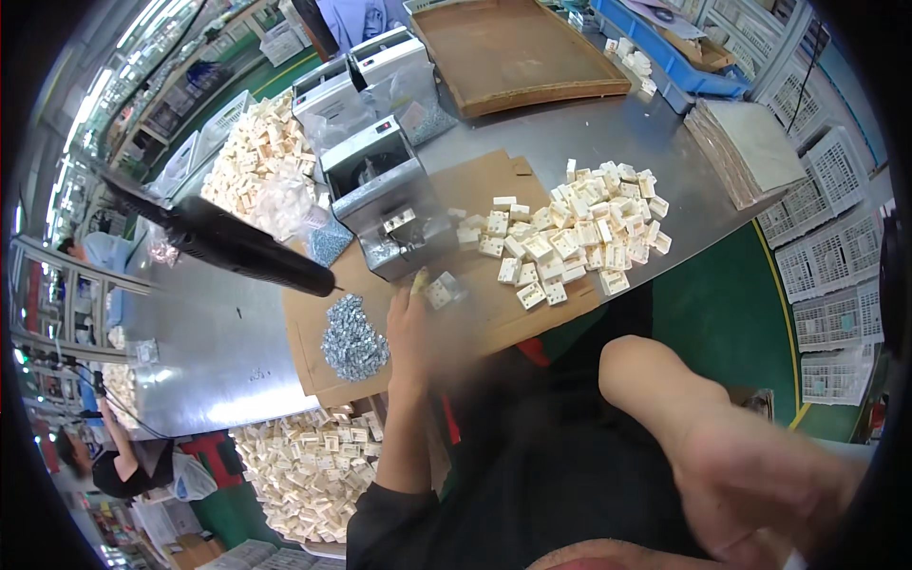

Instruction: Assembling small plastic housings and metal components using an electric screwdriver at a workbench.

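Note:
My left hand [410, 332] reaches over the cardboard, just in front of a grey metal dispenser box [385, 204]. Its fingers point away from me, one with a yellow covering at the tip, and the thumb side is smeared by motion. A blurred cream socket-like plastic piece [443, 291] is right beside the fingers; whether they grip it I cannot tell. Another such piece [400, 220] sits on the dispenser's front. To the hand's left lies a heap of small silvery metal parts [355, 340]. My right hand [760, 475] is raised at lower right, off the table, its fingers blurred.
A black powered screwdriver [252, 252] hangs over the left side, tip above the metal parts. Loose cream pieces [570, 228] are piled on the cardboard [494, 171]. More fill a container [304, 470] below the table edge. A wooden tray [518, 52] lies at the back.

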Demonstrator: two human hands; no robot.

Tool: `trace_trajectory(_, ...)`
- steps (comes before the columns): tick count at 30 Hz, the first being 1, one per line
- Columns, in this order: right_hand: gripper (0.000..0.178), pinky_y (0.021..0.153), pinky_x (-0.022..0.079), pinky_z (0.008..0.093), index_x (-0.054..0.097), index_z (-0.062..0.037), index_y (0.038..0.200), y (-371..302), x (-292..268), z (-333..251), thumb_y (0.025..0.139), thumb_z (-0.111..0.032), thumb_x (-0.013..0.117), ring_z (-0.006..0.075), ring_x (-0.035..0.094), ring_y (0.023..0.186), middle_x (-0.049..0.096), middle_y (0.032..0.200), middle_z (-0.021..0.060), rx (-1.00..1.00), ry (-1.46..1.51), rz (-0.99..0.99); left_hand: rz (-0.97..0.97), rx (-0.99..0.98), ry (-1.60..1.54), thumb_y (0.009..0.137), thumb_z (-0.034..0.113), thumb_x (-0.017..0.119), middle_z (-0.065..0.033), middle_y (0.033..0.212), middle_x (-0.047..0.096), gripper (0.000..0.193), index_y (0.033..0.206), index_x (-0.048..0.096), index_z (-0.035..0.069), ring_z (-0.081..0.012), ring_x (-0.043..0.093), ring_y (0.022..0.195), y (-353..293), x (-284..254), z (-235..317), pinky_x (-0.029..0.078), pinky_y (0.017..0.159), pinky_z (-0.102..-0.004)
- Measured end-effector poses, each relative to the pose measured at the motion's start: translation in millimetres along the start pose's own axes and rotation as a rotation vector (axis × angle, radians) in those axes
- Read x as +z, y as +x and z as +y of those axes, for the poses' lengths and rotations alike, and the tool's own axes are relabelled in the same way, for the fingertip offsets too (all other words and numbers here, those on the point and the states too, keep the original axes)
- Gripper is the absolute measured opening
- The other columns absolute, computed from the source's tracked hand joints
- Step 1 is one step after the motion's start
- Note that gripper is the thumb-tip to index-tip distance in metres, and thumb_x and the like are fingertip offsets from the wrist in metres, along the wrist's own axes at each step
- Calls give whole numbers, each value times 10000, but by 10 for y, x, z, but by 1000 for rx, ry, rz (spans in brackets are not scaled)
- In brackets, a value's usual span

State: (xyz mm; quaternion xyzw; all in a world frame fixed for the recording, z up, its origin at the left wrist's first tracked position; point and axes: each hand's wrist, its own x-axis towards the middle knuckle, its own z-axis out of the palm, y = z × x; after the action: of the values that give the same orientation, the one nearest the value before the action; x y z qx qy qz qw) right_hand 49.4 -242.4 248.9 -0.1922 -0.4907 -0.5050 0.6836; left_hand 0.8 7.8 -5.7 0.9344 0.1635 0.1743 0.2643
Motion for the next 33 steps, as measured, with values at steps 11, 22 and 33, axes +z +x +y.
trace_trajectory(11, 179, 672, 553, 389, 691, 28, 999, -1186, -613, 196, 894, -47, 567, 266, 651, 714, 682, 824, 156, 935, 149, -425, 129, -60, -11, 720, 112, 793, -199, 1247, 518, 659, 1334, 560, 56, -365, 520, 1150, -380, -440, 181, 437, 993, -417)
trace_trajectory(22, 314, 754, 545, 458, 706, -70, 951, -2304, -755, -531, 948, -358, 579, 374, 677, 820, 699, 851, 183, 1401, 375, -1788, 131, -29, -199, 777, 74, 766, -129, 905, 621, 224, 982, 683, 40, -314, 637, 865, -1332, -336, 303, 518, 746, -413)
trace_trajectory(33, 462, 900, 503, 475, 702, -60, 1033, -3248, -1467, -587, 935, -482, 541, 385, 655, 995, 700, 1024, 197, 1527, -46, -2283, 95, -852, -176, 940, 408, 607, -303, 1140, 592, 539, 1304, 533, 18, -444, 567, 1076, -2696, 945, -324, 450, 938, -469)
